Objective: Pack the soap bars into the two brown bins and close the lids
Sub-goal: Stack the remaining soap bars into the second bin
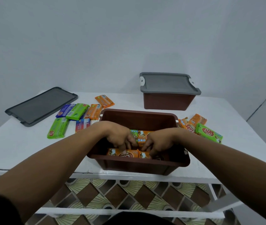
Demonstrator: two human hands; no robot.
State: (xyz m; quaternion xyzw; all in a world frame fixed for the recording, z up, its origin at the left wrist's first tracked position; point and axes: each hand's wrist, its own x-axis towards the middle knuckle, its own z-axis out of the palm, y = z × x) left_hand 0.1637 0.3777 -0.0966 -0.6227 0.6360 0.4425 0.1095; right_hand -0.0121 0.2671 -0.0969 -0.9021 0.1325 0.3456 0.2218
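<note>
An open brown bin (138,117) stands at the table's front edge with several orange and green soap bars (142,135) inside. Both hands reach down into it. My left hand (118,135) has its fingertips on an orange soap bar (124,153) by the near wall. My right hand (159,142) touches the same row from the right, its fingers curled down among the bars. A second brown bin (168,101) with a grey lid (168,83) on it stands at the back right. A loose grey lid (41,106) lies flat at the back left.
Loose bars lie left of the open bin: green (58,129), blue (65,110), orange (104,101). More orange and green bars (208,133) lie to its right. The white table (15,146) ends just before the bin; patterned floor shows below.
</note>
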